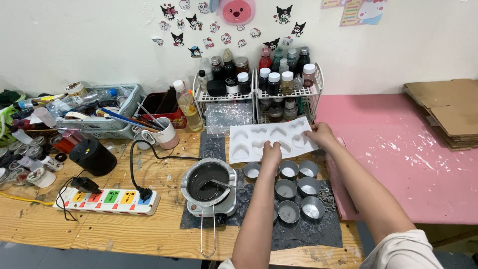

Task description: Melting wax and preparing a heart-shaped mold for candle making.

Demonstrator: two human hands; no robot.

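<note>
A white silicone mould (pixel 271 138) with several heart-shaped hollows lies tilted at the back of the wooden bench, in front of a wire rack. My left hand (pixel 271 152) grips its front edge. Its right end is held by my right hand (pixel 321 134). Just in front of the mould stand several small round metal tins (pixel 297 192) on a dark mat (pixel 303 226). Left of the tins, a small metal pot (pixel 208 180) with dark contents sits on a small hot plate, its wire handle pointing toward me.
A multicoloured power strip (pixel 109 199) lies at the left with a black plug in it. A wire rack (pixel 259 94) of bottles and jars stands at the wall. A basket of tools, a mug of brushes, a pink table (pixel 413 159) and stacked cardboard (pixel 448 112) surround the bench.
</note>
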